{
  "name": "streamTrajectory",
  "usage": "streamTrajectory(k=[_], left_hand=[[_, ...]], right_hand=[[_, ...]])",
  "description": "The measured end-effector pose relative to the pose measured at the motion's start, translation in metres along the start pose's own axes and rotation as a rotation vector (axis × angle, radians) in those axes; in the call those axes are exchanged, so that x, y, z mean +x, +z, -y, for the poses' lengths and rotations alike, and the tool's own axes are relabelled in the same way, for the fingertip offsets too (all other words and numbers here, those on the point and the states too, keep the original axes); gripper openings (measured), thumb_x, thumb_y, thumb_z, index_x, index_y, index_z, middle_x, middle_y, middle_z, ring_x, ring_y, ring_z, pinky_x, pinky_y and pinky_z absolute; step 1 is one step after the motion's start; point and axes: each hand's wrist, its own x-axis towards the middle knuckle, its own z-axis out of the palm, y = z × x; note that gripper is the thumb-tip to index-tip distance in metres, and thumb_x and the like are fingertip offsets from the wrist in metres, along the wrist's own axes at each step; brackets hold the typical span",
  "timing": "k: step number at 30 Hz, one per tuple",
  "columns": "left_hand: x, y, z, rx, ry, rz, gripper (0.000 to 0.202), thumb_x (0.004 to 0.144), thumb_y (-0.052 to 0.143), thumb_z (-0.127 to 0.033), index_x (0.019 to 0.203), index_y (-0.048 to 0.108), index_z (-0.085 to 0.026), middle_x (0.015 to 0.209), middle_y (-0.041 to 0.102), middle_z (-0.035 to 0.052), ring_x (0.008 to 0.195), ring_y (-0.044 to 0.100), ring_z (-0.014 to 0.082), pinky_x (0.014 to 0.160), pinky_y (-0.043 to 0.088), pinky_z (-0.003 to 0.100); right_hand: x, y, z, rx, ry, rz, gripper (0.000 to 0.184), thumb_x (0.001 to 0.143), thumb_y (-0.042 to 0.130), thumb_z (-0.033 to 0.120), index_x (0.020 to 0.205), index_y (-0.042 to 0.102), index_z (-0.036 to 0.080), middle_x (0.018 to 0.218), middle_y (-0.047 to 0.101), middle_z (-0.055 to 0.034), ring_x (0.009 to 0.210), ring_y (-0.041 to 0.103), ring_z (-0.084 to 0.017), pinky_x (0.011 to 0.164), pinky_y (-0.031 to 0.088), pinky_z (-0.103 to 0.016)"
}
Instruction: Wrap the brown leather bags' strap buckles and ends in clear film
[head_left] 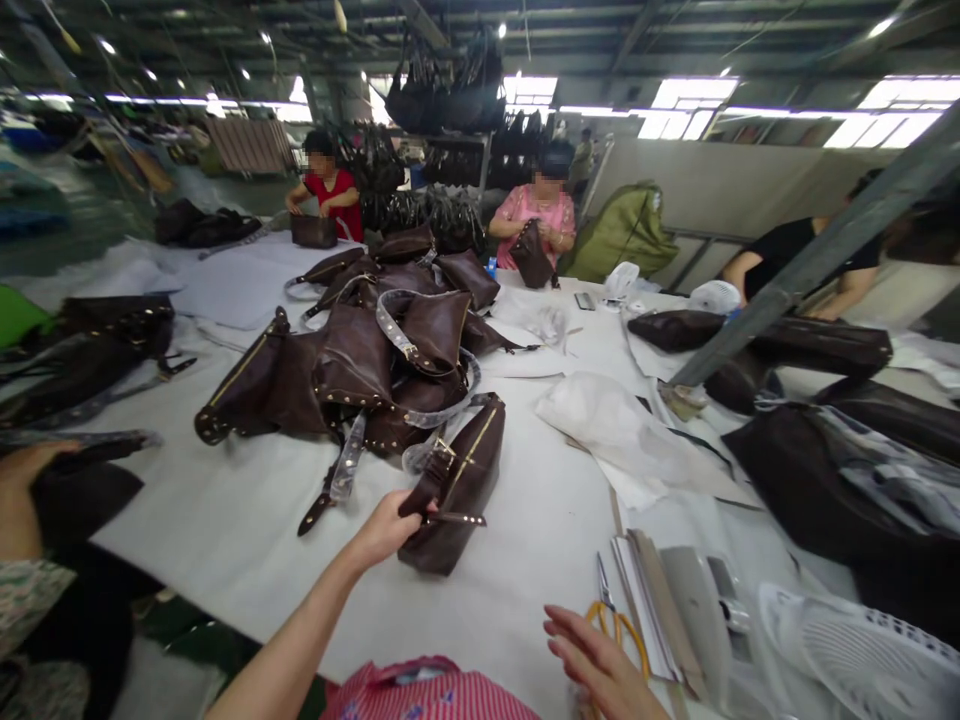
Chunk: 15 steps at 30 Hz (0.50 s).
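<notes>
My left hand [388, 528] is closed on the strap of a dark brown leather bag [457, 490] that lies at the near end of a heap of similar brown bags [360, 350] with studs and plastic-wrapped straps. My right hand [596, 660] hovers open near the table's front edge, fingers stretched out and holding nothing. Just beyond its fingertips lie yellow-handled scissors [615, 615] and a stack of flat cards [667, 600].
A white-covered table [225, 520] bears white wrapping paper [622, 430] and more dark bags at right [825, 470]. A metal post [810, 260] slants across. Three people work at the far side; another person's hand [22, 490] holds a bag at left. White fan [862, 650] at lower right.
</notes>
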Motion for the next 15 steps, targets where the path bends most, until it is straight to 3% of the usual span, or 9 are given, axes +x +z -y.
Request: streamTrajectory(k=[4, 6, 8, 11, 15], left_hand=[[-0.047, -0.027, 0.001, -0.052, -0.058, 0.270, 0.025, 0.063, 0.063, -0.023, 0.086, 0.071, -0.015, 0.107, 0.068, 0.0061, 0.099, 0.062, 0.0254, 0.088, 0.047, 0.032], [-0.061, -0.038, 0.004, -0.074, -0.090, 0.323, 0.030, 0.060, 0.067, -0.025, 0.089, 0.072, -0.016, 0.111, 0.066, 0.0061, 0.100, 0.060, 0.0256, 0.086, 0.047, 0.031], [-0.070, -0.043, 0.005, -0.091, -0.050, 0.299, 0.028, 0.063, 0.067, -0.026, 0.089, 0.072, -0.016, 0.111, 0.065, 0.0063, 0.101, 0.059, 0.0249, 0.085, 0.047, 0.030], [-0.080, -0.039, -0.006, -0.015, 0.018, 0.281, 0.017, 0.071, 0.061, -0.023, 0.082, 0.071, -0.016, 0.093, 0.067, 0.0047, 0.089, 0.060, 0.0201, 0.079, 0.048, 0.027], [-0.096, -0.017, -0.029, 0.151, 0.154, 0.449, 0.017, 0.079, 0.055, -0.020, 0.080, 0.072, -0.020, 0.082, 0.069, 0.0020, 0.081, 0.062, 0.0182, 0.078, 0.047, 0.026]], right_hand=[[0.004, 0.011, 0.018, -0.020, -0.115, -0.058, 0.065, 0.072, 0.060, 0.065, 0.118, 0.064, 0.019, 0.119, 0.066, -0.0154, 0.116, 0.059, -0.031, 0.097, 0.049, -0.042], [0.009, 0.018, 0.025, -0.061, -0.180, -0.137, 0.060, 0.073, 0.060, 0.064, 0.113, 0.066, 0.019, 0.117, 0.067, -0.0155, 0.113, 0.061, -0.031, 0.100, 0.046, -0.045], [0.013, 0.024, 0.036, -0.114, -0.247, -0.160, 0.053, 0.076, 0.059, 0.060, 0.110, 0.066, 0.019, 0.115, 0.068, -0.0141, 0.110, 0.062, -0.030, 0.101, 0.045, -0.045], [0.020, 0.032, 0.065, -0.177, -0.344, -0.120, 0.043, 0.082, 0.057, 0.054, 0.108, 0.067, 0.021, 0.111, 0.070, -0.0111, 0.104, 0.065, -0.027, 0.098, 0.047, -0.042], [0.036, 0.052, 0.119, -0.082, -0.390, -0.003, 0.042, 0.083, 0.055, 0.057, 0.098, 0.068, 0.019, 0.103, 0.071, -0.0094, 0.094, 0.066, -0.022, 0.088, 0.051, -0.036]])
